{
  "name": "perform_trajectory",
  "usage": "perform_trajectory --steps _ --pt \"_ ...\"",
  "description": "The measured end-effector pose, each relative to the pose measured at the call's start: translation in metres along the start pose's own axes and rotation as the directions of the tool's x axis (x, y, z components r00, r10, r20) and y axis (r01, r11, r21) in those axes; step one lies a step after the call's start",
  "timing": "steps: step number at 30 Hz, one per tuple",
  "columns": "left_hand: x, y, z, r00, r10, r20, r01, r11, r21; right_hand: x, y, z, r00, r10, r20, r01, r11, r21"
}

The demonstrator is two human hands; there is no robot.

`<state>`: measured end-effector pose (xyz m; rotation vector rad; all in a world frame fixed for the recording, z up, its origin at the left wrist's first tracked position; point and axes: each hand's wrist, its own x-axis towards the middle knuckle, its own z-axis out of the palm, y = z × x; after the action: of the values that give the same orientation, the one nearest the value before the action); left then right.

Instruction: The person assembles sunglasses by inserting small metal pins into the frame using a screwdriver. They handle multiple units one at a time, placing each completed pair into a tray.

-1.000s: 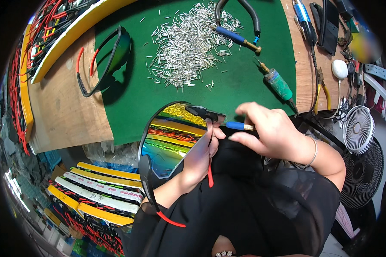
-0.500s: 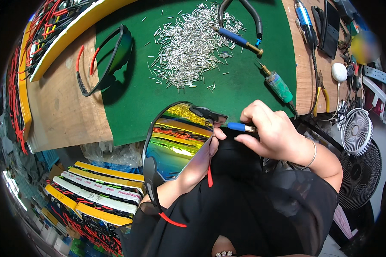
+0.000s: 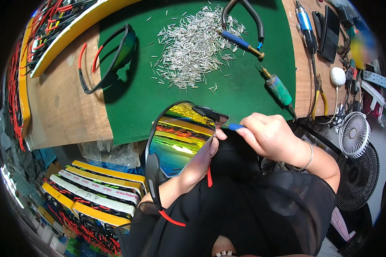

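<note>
My left hand (image 3: 197,168) is closed on a pair of wraparound sunglasses (image 3: 180,137) with a mirrored yellow-to-blue lens, black frame and red temple tips. The lens hides part of that hand. In my right hand (image 3: 270,133), thumb and fingers pinch a slim blue tool (image 3: 235,127). Its thin end points at the hinge of the folded temple (image 3: 210,115); whether they touch cannot be made out. Past my hands, a heap of small silver pins (image 3: 193,51) lies on the green mat (image 3: 158,115).
Another pair of sunglasses (image 3: 109,64) stands at the mat's left. Beyond the pins lies a blue-handled tool (image 3: 240,42); a green-handled one (image 3: 278,90) rests to the right, near yellow-handled pliers (image 3: 321,98). Fans (image 3: 355,133) stand at right, boxes of frames (image 3: 98,188) at lower left.
My right thumb and fingers have closed further around the blue tool, covering its metal part. The sunglasses have shifted slightly in view, still in my left hand.
</note>
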<state>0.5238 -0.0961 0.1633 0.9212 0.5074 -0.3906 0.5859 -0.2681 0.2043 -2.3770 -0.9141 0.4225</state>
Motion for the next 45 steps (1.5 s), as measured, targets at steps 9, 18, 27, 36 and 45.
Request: perform_trajectory --steps 9,18,27,36,45 --pt "0.0 -0.001 0.001 0.999 0.016 -0.035 -0.015 1.0 0.02 -0.002 -0.002 -0.001 0.998 0.005 0.059 -0.001 0.997 -0.072" --pt "0.0 -0.002 -0.004 1.0 0.021 -0.005 -0.02 0.996 0.092 -0.002 -0.004 -0.001 0.999 0.041 0.02 -0.041 0.999 0.009" --pt "-0.001 -0.002 -0.003 0.999 0.026 -0.027 -0.023 0.995 0.1 -0.004 0.0 0.001 0.998 0.024 0.05 -0.024 1.0 -0.007" --pt "-0.001 -0.003 -0.003 0.999 -0.017 -0.037 0.019 0.998 0.056 -0.008 0.001 0.002 0.995 0.068 0.077 -0.072 0.996 0.053" --pt "-0.002 -0.001 -0.001 0.999 -0.036 -0.039 0.038 0.998 0.058 -0.007 0.001 0.003 0.999 0.027 -0.028 -0.027 0.999 0.027"
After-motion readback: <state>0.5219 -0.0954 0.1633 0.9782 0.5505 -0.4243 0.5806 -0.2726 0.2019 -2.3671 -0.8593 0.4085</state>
